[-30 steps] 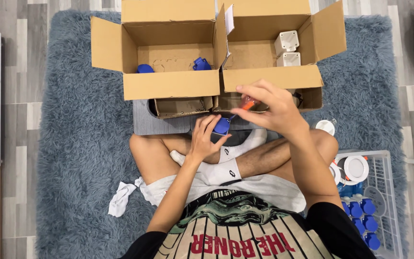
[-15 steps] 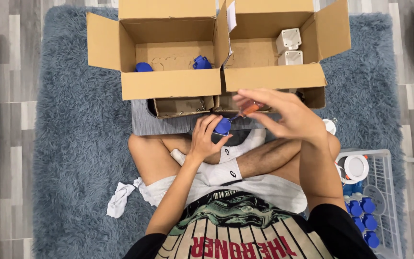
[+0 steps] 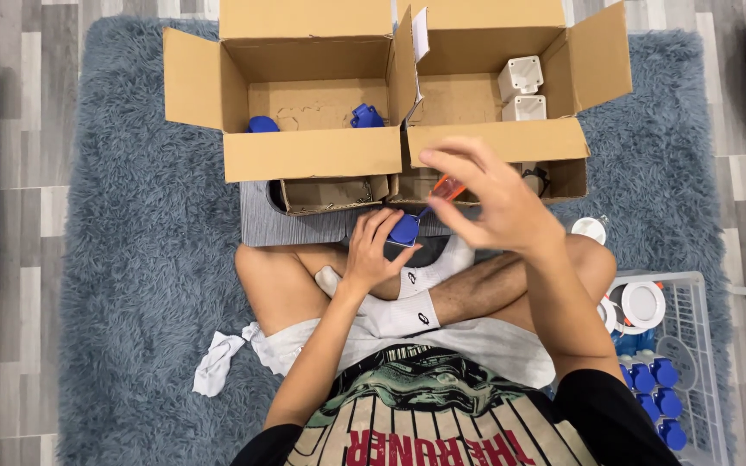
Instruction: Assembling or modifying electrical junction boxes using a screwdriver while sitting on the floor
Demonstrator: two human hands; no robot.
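Note:
My left hand (image 3: 371,252) grips a small blue plastic part (image 3: 405,229) above my crossed legs. My right hand (image 3: 487,200) holds an orange-handled screwdriver (image 3: 445,191) whose tip points down at the blue part. In front of me stand two open cardboard boxes. The left box (image 3: 311,152) holds two blue parts (image 3: 366,116). The right box (image 3: 494,138) holds two white square parts (image 3: 521,90).
A grey tray (image 3: 291,226) with small cardboard bins lies under the box flaps. A white wire basket (image 3: 694,345) at my right holds several blue parts and white round pieces. A white cloth (image 3: 216,363) lies on the shaggy blue rug (image 3: 140,259).
My right hand has shifted slightly right and lower with the screwdriver. My left hand stays on the blue part.

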